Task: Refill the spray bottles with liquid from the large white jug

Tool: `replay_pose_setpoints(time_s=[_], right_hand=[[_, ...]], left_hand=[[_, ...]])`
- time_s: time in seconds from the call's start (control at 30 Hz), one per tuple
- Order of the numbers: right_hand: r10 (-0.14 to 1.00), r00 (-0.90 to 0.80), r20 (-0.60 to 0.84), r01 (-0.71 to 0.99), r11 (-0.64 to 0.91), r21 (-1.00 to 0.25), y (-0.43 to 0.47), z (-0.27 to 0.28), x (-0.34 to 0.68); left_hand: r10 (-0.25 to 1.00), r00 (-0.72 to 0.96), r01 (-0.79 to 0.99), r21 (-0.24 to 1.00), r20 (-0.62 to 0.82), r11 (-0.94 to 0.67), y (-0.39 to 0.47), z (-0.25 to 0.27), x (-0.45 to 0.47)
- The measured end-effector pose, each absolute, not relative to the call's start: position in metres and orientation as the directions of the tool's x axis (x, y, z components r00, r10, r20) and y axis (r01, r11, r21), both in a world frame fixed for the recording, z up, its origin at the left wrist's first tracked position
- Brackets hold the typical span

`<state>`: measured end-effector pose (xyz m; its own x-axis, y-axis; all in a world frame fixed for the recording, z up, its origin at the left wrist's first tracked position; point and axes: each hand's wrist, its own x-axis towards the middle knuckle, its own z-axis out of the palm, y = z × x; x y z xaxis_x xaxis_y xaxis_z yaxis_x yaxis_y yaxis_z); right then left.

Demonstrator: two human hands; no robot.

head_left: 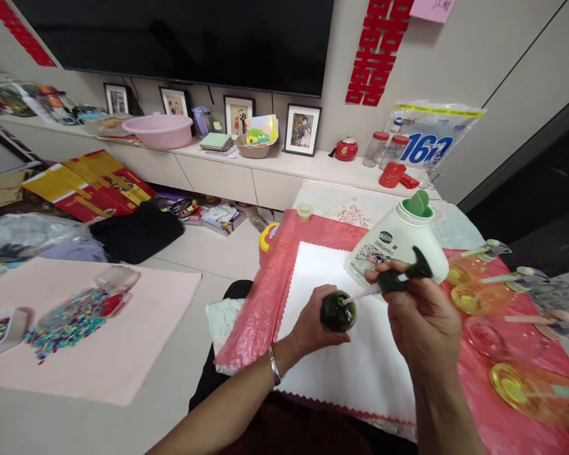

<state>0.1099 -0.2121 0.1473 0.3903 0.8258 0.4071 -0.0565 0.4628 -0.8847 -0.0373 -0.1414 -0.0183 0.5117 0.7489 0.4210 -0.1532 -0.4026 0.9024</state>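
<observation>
My left hand (313, 322) is wrapped round a dark green bottle (336, 314), its open neck facing up toward me. In my right hand (424, 316) is a black pump dispenser head (405, 273), gripped by its collar. The pale dip tube (360, 294) slants down to the bottle's mouth, and its tip is at or just inside the opening. Behind my hands stands a large white jug (384, 234) with a floral label and a green piece in its open mouth. A white scalloped mat (313, 272) lies beneath.
Several yellow, orange and pink clear bottles (483, 335) lie on the red covering (265, 309) at right. A pink sheet (156, 316) at left carries scattered colourful pieces (71, 316). At the back, a long cabinet (275, 183) holds frames, a pink basin (159, 131) and jars.
</observation>
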Motion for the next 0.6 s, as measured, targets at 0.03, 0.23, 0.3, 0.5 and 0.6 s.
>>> replay_pose_setpoints(time_s=[0.03, 0.23, 0.3, 0.5, 0.6], right_hand=[[0.843, 0.347, 0.41, -0.04, 0.45, -0.892, -0.208, 0.143, 0.109], [0.916, 0.202, 0.346, 0.104, 0.331, -0.938, -0.197, 0.12, 0.107], [0.931, 0.184, 0.316, 0.138, 0.294, -0.946, -0.198, 0.111, 0.107], [0.957, 0.191, 0.218, 0.233, 0.171, -0.957, -0.207, 0.081, 0.112], [0.962, 0.198, 0.189, 0.246, 0.138, -0.959, -0.209, 0.075, 0.114]], left_hand=[[0.747, 0.51, -0.156, 0.9, 0.427, -0.408, -0.141, -0.019, -0.037], [0.737, 0.499, -0.182, 0.887, 0.455, -0.424, -0.14, -0.019, -0.035], [0.74, 0.496, -0.192, 0.888, 0.455, -0.418, -0.14, -0.017, -0.035], [0.748, 0.507, -0.183, 0.902, 0.428, -0.392, -0.141, -0.011, -0.035], [0.743, 0.499, -0.199, 0.893, 0.446, -0.403, -0.142, -0.009, -0.035]])
